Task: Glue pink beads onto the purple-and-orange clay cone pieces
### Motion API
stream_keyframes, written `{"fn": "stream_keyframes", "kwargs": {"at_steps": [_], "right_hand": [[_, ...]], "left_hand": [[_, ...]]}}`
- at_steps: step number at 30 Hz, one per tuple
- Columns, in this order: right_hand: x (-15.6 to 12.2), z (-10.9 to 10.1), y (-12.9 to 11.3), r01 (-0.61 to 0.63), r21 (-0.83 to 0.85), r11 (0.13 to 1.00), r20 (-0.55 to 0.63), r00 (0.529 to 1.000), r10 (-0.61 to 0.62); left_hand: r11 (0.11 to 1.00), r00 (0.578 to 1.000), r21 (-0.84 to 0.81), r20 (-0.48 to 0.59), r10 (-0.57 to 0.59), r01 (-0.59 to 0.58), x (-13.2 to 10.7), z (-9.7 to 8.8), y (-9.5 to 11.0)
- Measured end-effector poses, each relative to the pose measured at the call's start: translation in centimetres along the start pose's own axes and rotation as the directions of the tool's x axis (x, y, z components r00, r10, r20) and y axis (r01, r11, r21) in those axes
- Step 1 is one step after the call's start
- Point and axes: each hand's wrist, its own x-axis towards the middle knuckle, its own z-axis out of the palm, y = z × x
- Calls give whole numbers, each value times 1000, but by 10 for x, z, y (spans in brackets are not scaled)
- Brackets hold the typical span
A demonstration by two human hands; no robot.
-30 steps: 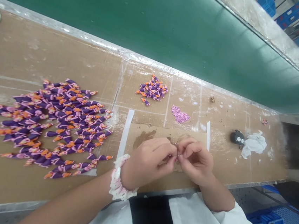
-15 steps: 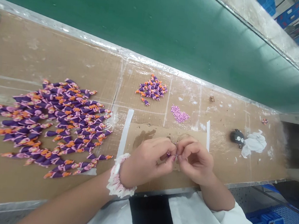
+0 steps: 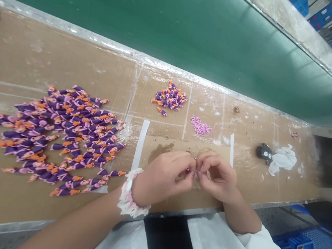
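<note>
large pile [image 3: 59, 137]: purple, orange, pink, left of frame | small pile [image 3: 170, 98]: same colours | beads [image 3: 200, 126]: pink | tabletop [image 3: 57, 63]: brown | belt [image 3: 164, 22]: green | scrunchie [image 3: 128, 195]: white-pink | cloth [image 3: 283, 159]: white

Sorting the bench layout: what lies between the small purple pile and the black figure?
In the head view, a heap of pink beads lies between the small purple pile and the black figure.

A brown cardboard-covered table [image 3: 58, 204] holds a big pile of purple toys [image 3: 59, 137] at the left, a small pile of the same toys [image 3: 170, 97] near the top middle, pink beads [image 3: 201, 126] beside it, and a dark round toy [image 3: 264, 153] touching a white cloth [image 3: 283, 159] at the right.
</note>
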Motion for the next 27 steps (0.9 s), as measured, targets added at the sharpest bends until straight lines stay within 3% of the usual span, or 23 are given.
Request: {"fn": "stream_keyframes", "kwargs": {"at_steps": [7, 10, 12, 15, 19, 24, 27], "right_hand": [[-2, 4, 2, -61, 103, 993, -82, 994, 70], [-1, -2, -1, -36, 76, 996, -135, 990, 47], [0, -8, -4, -7, -30, 1000, -108, 994, 3], [4, -17, -5, 101, -286, 953, 96, 992, -76], [6, -19, -1, 219, -512, 830, 331, 943, -45], [3, -18, 2, 227, -577, 785, 381, 925, 13], [2, -17, 1, 235, -610, 757, 401, 915, 39]], "left_hand": [[997, 999, 74, -46, 23, -19, -2, 3, -1], [992, 994, -65, 1, -106, 106, -1, 0, -1], [956, 973, -184, 10, -231, 229, 0, -4, -2], [835, 918, -416, -1, -396, 360, 1, -9, -3], [632, 833, -654, -5, -553, 415, 5, -12, -7], [331, 688, -815, 111, -717, 476, 12, -15, -11], [224, 660, -844, 189, -728, 488, 14, -16, -12]]}}
